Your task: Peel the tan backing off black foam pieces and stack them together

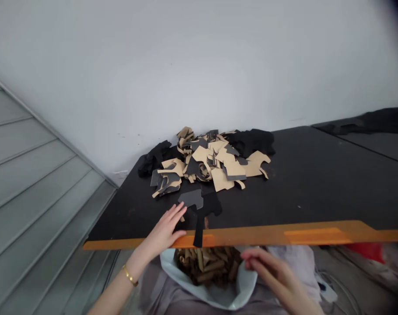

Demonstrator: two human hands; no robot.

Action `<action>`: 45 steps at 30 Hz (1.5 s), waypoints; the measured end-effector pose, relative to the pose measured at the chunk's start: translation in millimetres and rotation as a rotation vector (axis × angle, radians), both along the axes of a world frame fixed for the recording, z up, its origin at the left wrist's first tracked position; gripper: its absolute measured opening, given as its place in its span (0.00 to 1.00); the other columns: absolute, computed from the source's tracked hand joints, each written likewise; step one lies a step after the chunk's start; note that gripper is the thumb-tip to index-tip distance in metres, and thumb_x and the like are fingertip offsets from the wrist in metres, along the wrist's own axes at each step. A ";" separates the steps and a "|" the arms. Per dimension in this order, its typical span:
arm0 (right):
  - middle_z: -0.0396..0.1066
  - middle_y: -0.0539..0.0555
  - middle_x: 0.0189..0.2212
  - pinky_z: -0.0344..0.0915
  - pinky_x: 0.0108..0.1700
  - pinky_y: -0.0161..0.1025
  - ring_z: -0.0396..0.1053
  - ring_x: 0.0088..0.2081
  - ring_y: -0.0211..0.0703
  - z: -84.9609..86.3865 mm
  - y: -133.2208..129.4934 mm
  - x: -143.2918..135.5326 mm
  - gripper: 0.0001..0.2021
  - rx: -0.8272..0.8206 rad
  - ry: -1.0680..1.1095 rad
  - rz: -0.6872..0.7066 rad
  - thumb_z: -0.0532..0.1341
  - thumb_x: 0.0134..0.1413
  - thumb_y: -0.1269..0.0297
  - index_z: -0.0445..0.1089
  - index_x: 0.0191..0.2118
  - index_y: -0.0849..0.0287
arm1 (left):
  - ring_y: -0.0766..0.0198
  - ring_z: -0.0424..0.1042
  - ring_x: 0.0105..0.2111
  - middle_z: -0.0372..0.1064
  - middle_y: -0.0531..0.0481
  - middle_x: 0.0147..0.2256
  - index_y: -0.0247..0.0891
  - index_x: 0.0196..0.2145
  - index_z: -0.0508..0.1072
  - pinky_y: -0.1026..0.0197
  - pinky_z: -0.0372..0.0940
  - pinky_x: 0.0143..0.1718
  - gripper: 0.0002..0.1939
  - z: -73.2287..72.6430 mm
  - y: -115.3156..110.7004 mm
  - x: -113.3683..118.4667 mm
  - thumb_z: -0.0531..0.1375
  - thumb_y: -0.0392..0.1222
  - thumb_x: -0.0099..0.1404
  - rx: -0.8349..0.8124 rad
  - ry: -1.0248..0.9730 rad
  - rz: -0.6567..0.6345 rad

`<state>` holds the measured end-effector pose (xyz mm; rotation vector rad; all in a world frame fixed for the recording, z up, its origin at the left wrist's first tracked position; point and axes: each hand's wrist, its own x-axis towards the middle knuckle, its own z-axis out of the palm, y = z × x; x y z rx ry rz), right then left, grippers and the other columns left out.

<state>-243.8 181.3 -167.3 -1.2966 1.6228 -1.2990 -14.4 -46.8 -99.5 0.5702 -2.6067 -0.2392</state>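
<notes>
My left hand [169,228] lies on the black tabletop near its front edge, fingers stretched out. Its fingertips are beside a dark grey cut piece [191,199] with a notched outline. Just right of it, a black fabric piece [199,227] hangs partly over the edge. Over my lap sits an open pale blue bag [186,280], full of rolled brown strips [215,264]. My right hand [264,264] is at the bag's right rim, slightly blurred, with thumb and fingers pinched together. What they hold, if anything, cannot be made out.
A heap of tan and dark grey cut pieces [230,166] lies toward the wall, with black fabric [251,142] behind it. Orange tape [271,235] runs along the table [304,183] edge. Grey slatted panels [38,183] stand left. Cables [341,284] lie low on the right.
</notes>
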 end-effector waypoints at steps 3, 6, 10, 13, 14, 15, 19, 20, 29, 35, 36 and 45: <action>0.74 0.58 0.29 0.68 0.37 0.40 0.72 0.33 0.46 -23.0 -4.4 26.7 0.26 0.114 -0.067 0.214 0.51 0.62 0.43 0.75 0.42 0.62 | 0.59 0.74 0.48 0.77 0.50 0.42 0.42 0.38 0.78 0.53 0.71 0.51 0.08 -32.1 0.1 2.1 0.59 0.40 0.65 -0.014 0.193 0.034; 0.75 0.61 0.34 0.68 0.43 0.45 0.72 0.38 0.52 -32.1 -9.2 52.3 0.29 0.155 -0.143 0.303 0.53 0.58 0.40 0.76 0.41 0.64 | 0.62 0.74 0.48 0.77 0.49 0.39 0.38 0.39 0.77 0.59 0.72 0.50 0.07 -33.2 33.4 1.1 0.60 0.34 0.64 -0.039 0.379 0.070; 0.71 0.60 0.48 0.69 0.46 0.44 0.71 0.47 0.49 -13.1 -19.5 62.4 0.29 -0.018 -0.575 0.140 0.55 0.55 0.36 0.69 0.47 0.58 | 0.63 0.75 0.47 0.78 0.51 0.38 0.39 0.40 0.76 0.63 0.72 0.48 0.09 -24.1 99.1 -6.9 0.63 0.33 0.61 -0.047 0.451 -0.114; 0.74 0.55 0.30 0.68 0.32 0.36 0.72 0.30 0.41 3.8 -31.0 52.7 0.24 -0.080 -0.692 -0.033 0.61 0.52 0.39 0.67 0.36 0.60 | 0.67 0.78 0.38 0.78 0.52 0.35 0.40 0.38 0.76 0.66 0.73 0.45 0.05 -17.9 127.5 -7.2 0.62 0.38 0.63 0.064 0.418 -0.242; 0.71 0.53 0.23 0.66 0.28 0.34 0.70 0.24 0.38 6.8 -34.5 48.3 0.23 -0.065 -0.663 -0.059 0.61 0.53 0.41 0.66 0.33 0.60 | 0.66 0.78 0.38 0.78 0.52 0.36 0.41 0.38 0.77 0.67 0.73 0.45 0.05 -13.4 130.3 -4.8 0.61 0.41 0.64 0.089 0.395 -0.255; 0.69 0.51 0.18 0.64 0.25 0.33 0.67 0.20 0.37 8.3 -37.5 44.2 0.22 -0.046 -0.635 -0.065 0.61 0.54 0.43 0.65 0.30 0.61 | 0.65 0.78 0.39 0.78 0.51 0.36 0.41 0.37 0.77 0.66 0.73 0.44 0.08 -7.3 130.2 -1.7 0.61 0.45 0.64 0.112 0.377 -0.247; 0.70 0.52 0.19 0.65 0.25 0.34 0.68 0.20 0.39 5.4 -41.5 40.1 0.24 0.008 -0.547 -0.031 0.63 0.50 0.41 0.64 0.29 0.61 | 0.62 0.76 0.43 0.77 0.49 0.38 0.41 0.33 0.77 0.63 0.72 0.45 0.10 22.3 113.8 0.9 0.59 0.48 0.65 0.243 0.425 -0.004; 0.71 0.53 0.19 0.65 0.25 0.35 0.68 0.21 0.40 4.6 -40.6 42.2 0.24 0.018 -0.527 -0.014 0.63 0.49 0.41 0.65 0.30 0.61 | 0.62 0.75 0.44 0.76 0.48 0.41 0.41 0.35 0.77 0.62 0.72 0.45 0.07 26.7 108.5 -4.3 0.61 0.45 0.63 0.288 0.419 0.066; 0.76 0.59 0.35 0.69 0.38 0.38 0.73 0.36 0.45 31.1 -26.5 19.0 0.24 -0.097 -0.254 0.007 0.58 0.56 0.44 0.75 0.37 0.63 | 0.68 0.71 0.26 0.76 0.53 0.26 0.38 0.29 0.80 0.69 0.61 0.27 0.07 13.6 87.9 -62.7 0.65 0.44 0.59 0.732 0.137 0.086; 0.74 0.55 0.26 0.65 0.30 0.32 0.70 0.28 0.38 54.1 -26.6 5.2 0.15 -0.114 -0.082 0.047 0.61 0.57 0.54 0.76 0.33 0.62 | 0.69 0.69 0.26 0.75 0.53 0.25 0.39 0.28 0.80 0.66 0.58 0.29 0.12 23.5 90.2 -64.7 0.62 0.49 0.60 0.430 0.087 -0.126; 0.73 0.54 0.25 0.65 0.29 0.32 0.70 0.27 0.38 56.7 -26.0 5.8 0.14 -0.113 -0.056 0.065 0.60 0.58 0.55 0.76 0.33 0.62 | 0.69 0.68 0.26 0.75 0.54 0.25 0.40 0.27 0.79 0.66 0.58 0.30 0.11 24.9 90.2 -64.9 0.62 0.49 0.60 0.396 0.074 -0.150; 0.74 0.53 0.27 0.66 0.30 0.30 0.71 0.28 0.37 63.2 -22.3 4.8 0.14 -0.061 -0.017 0.188 0.58 0.60 0.56 0.74 0.33 0.62 | 0.69 0.65 0.28 0.75 0.58 0.26 0.41 0.28 0.78 0.61 0.54 0.35 0.12 28.8 87.6 -62.5 0.60 0.49 0.62 0.348 -0.064 -0.240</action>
